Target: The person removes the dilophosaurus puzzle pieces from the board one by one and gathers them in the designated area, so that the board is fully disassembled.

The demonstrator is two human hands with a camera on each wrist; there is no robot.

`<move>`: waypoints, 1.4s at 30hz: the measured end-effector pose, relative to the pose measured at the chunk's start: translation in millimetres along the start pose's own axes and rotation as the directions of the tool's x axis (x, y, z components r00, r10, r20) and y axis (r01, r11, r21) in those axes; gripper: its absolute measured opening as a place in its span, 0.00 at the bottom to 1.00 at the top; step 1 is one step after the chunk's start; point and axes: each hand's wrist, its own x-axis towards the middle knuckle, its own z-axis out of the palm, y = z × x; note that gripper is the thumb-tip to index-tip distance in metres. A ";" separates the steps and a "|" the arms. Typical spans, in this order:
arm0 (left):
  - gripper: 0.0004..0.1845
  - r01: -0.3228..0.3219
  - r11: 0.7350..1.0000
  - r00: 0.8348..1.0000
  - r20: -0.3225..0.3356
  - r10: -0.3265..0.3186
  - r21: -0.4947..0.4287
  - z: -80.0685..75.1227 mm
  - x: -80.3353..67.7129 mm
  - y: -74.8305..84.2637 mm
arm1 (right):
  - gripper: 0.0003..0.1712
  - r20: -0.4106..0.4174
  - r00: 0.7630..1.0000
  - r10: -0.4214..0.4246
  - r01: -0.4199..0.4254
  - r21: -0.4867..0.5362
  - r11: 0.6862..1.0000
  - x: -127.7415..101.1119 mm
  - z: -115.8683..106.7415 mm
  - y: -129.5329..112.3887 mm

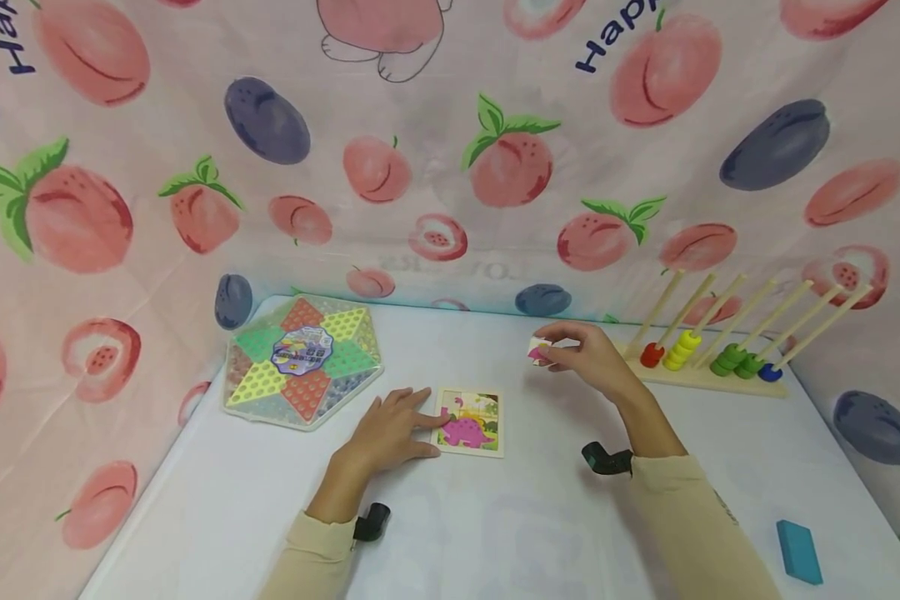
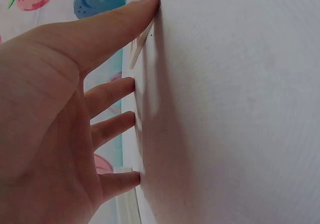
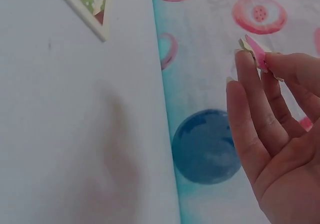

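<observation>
A small square jigsaw puzzle (image 1: 465,432) with a pink dinosaur picture and a pale wooden frame lies flat on the table. Its upper left part shows a pale patch. My left hand (image 1: 390,429) rests at its left side, fingers spread, with the index finger over the picture and the thumb at the lower left corner. In the left wrist view the thumb (image 2: 145,2) touches the frame's edge and other fingertips meet the tabletop. Raised above the table to the right, my right hand (image 1: 588,358) pinches a pink and white puzzle piece (image 3: 257,52) between thumb and fingertips.
A Chinese checkers set (image 1: 303,362) in a clear hexagonal case lies at the back left. At the back right stands a wooden bead counter (image 1: 708,379) with upright rods and coloured beads. A blue block (image 1: 798,552) lies near the right edge. A fruit-print cloth (image 1: 435,183) hangs behind.
</observation>
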 end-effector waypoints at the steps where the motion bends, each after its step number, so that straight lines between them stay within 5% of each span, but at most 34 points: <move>1: 0.27 -0.002 1.000 1.000 -0.001 0.002 0.002 -0.3 0.0 0.1 | 0.17 -0.007 1.000 0.006 -0.006 0.000 1.000 -0.9 -0.8 2.7; 12: 0.27 0.001 1.000 1.000 -0.002 -0.001 0.012 1.3 -1.0 0.2 | 0.15 -0.003 0.993 0.121 -0.120 -0.111 0.986 -5.9 14.3 36.0; 26: 0.27 0.004 1.000 1.000 -0.022 -0.004 -0.017 4.1 -3.2 0.6 | 0.13 -0.032 0.985 0.169 -0.167 -0.400 0.901 -4.9 32.4 49.5; 42: 0.26 -0.024 1.000 0.999 -0.031 0.024 -0.001 2.7 -3.4 -2.2 | 0.12 -0.042 0.968 0.247 -0.246 -0.345 0.906 -2.2 31.6 46.0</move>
